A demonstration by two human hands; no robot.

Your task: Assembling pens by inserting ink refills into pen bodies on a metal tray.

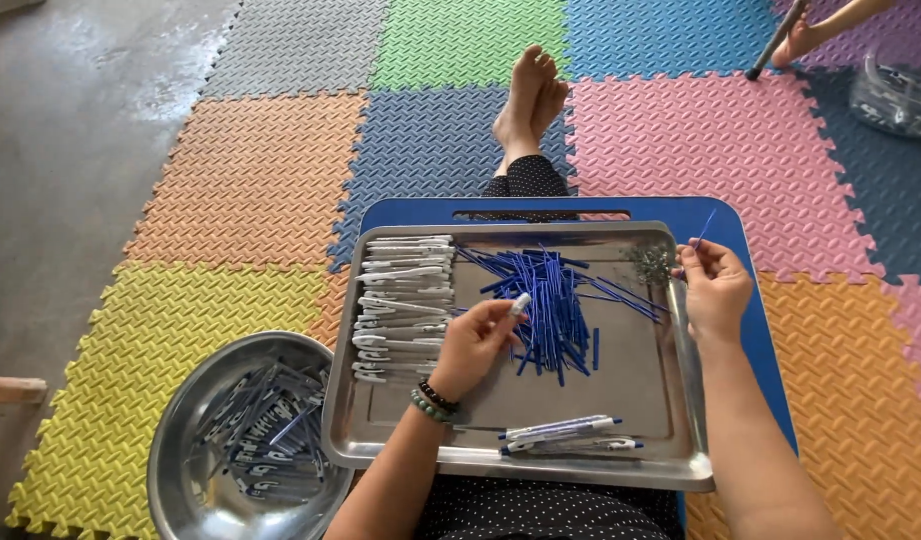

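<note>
1. So, a person sits on the floor with a blue lap tray point(751, 300) over the legs, and a shiny metal tray point(621, 400) lies on top of it.
2. Her left hand point(476, 345) has its grip closed on a white pen barrel point(519, 303). The barrel sits above the middle of the metal tray, and its long side points up and to the right, toward the other hand.
3. Her right hand point(716, 290) is at the right edge of the tray. Its fingers are pinched together on a thin blue refill point(705, 228), which sticks up and away from her, leaning a bit right.
4. A row of empty white barrels point(406, 305) lies on the left of the tray, each one lying left to right.
5. A heap of blue refills point(551, 305) lies in the middle, most of them pointing away from her.
6. A small pile of tiny metal bits point(653, 263) sits in the far right corner; I cannot tell what they are.
7. Two finished pens point(566, 433) lie at the near edge, side by side.
8. A round metal bowl point(181, 440) on the yellow mat point(131, 340) holds many more pens point(266, 430).
9. I think lots are done, but plenty of barrels and refills are left.
</note>
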